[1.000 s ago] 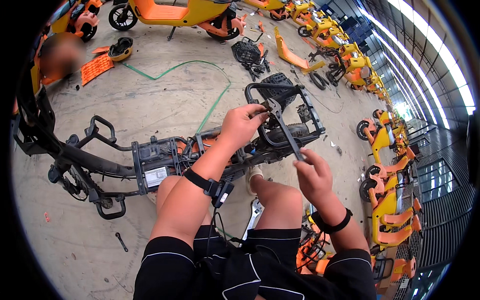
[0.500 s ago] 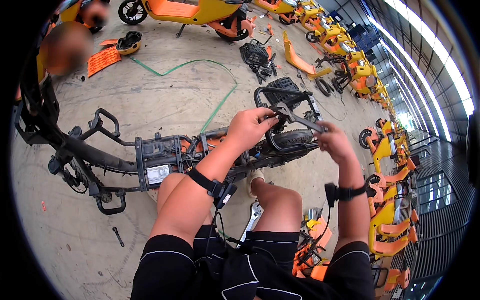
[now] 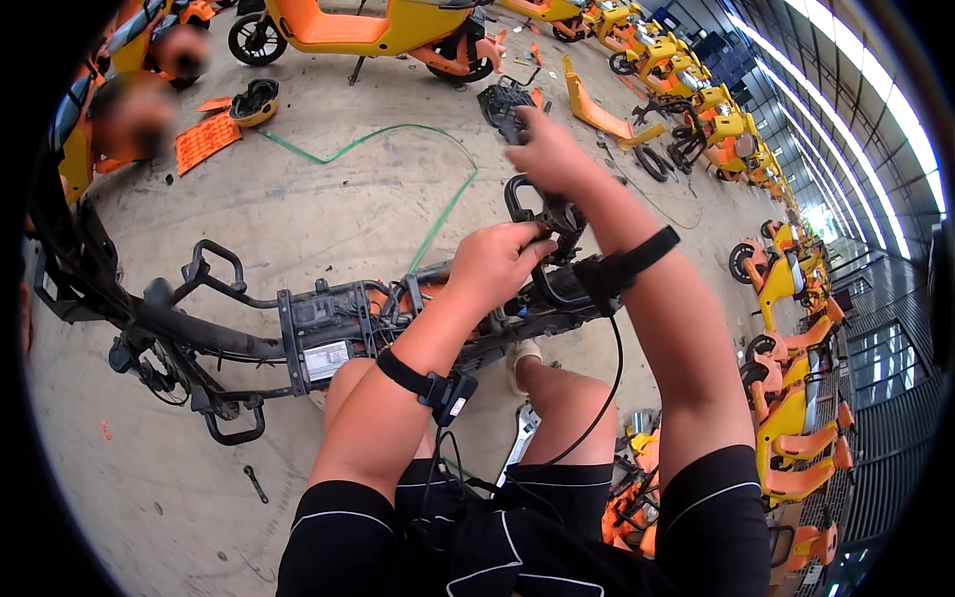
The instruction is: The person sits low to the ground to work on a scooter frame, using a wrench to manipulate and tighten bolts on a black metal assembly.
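A stripped black scooter frame [image 3: 234, 338] lies across in front of my legs, its wiring and a labelled box exposed. My left hand [image 3: 495, 261] is at the tubular rear rack [image 3: 517, 199], with thumb and fingertips pinched by a dark fitting; what they grip is hidden. Beyond the rack, my right hand [image 3: 552, 157] is stretched out with fingers curled. A dark wrench [image 3: 559, 213] shows its head at the fitting, and its handle seems to run up into that hand, mostly hidden by hand and forearm.
A large silver adjustable wrench [image 3: 519, 436] lies between my legs, a small black tool [image 3: 256, 484] on the floor at left. Orange parts [image 3: 632, 512] are piled by my right leg. A green strap [image 3: 453, 204] crosses the floor. Yellow scooters [image 3: 383, 35] stand around.
My right hand has swung from the right of the rack to its far side, forearm now across it, the wrench turning with it. My left hand stays at the fitting.
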A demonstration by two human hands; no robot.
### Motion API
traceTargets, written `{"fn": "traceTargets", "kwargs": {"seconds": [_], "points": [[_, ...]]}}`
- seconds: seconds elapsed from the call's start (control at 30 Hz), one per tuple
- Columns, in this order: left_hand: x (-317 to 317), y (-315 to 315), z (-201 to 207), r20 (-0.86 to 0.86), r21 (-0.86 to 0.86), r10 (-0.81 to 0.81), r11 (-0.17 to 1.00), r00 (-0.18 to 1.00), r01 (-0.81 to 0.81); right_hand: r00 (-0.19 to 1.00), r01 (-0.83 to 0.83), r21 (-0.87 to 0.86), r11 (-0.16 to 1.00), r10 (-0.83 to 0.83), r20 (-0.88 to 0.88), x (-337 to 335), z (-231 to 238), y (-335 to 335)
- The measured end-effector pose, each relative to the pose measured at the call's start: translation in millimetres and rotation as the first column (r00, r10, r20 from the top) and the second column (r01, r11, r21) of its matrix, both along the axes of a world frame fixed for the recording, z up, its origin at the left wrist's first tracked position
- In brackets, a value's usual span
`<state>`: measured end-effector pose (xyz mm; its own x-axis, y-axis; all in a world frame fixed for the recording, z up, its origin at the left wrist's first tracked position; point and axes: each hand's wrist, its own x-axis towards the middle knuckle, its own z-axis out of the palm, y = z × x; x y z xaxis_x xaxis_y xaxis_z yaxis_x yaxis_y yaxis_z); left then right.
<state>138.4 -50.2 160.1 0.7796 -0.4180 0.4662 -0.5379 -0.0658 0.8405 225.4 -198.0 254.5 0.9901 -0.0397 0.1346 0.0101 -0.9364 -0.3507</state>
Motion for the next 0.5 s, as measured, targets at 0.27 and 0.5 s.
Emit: {"fn": "traceTargets", "kwargs": {"seconds": [0.27,0.5], "points": [[11.6,-18.0,-40.1,0.166,-0.294,0.213,0.943,0.963,-0.157,0.786,-0.579,-0.424,0.696,0.615,-0.062,-93.4,-4.2,114.7],[0.4,11.0,-7.3,-0.123,0.014,-0.055,0.998,0.991,0.058,0.612,-0.567,-0.609,0.554,0.779,0.139,-184.3,7.6,77.9]]}}
